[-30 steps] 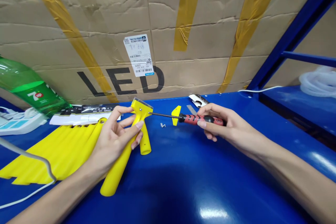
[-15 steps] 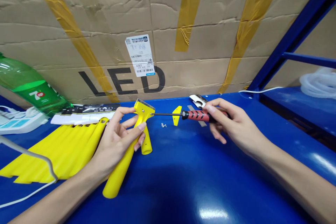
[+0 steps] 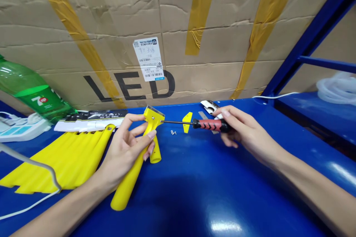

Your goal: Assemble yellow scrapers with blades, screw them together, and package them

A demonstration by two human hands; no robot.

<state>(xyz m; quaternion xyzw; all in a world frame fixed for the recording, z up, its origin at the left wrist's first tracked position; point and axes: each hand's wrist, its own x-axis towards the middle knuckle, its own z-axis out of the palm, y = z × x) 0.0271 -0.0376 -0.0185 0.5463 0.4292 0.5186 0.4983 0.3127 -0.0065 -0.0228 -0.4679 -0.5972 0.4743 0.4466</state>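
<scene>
My left hand is closed around the neck of a yellow scraper, its head with a blade edge tilted up and a screw showing on its face. In my right hand is a screwdriver with a red and black handle, gripped at the handle's end. Its shaft points left, and the tip meets the right side of the scraper head. Behind the scraper a second yellow tubular piece lies on the table. Several small screws and a flat yellow plate lie near the shaft.
Several yellow handles lie in a row at left, beside printed packaging, a green bottle and a white power strip. A metal blade and a black-and-white wrapper lie behind the screwdriver. A cardboard box walls the back.
My right hand has shifted its fingers back along the screwdriver handle, baring more of it. The scraper has moved very slightly to the right; the screwdriver tip stays at its head.
</scene>
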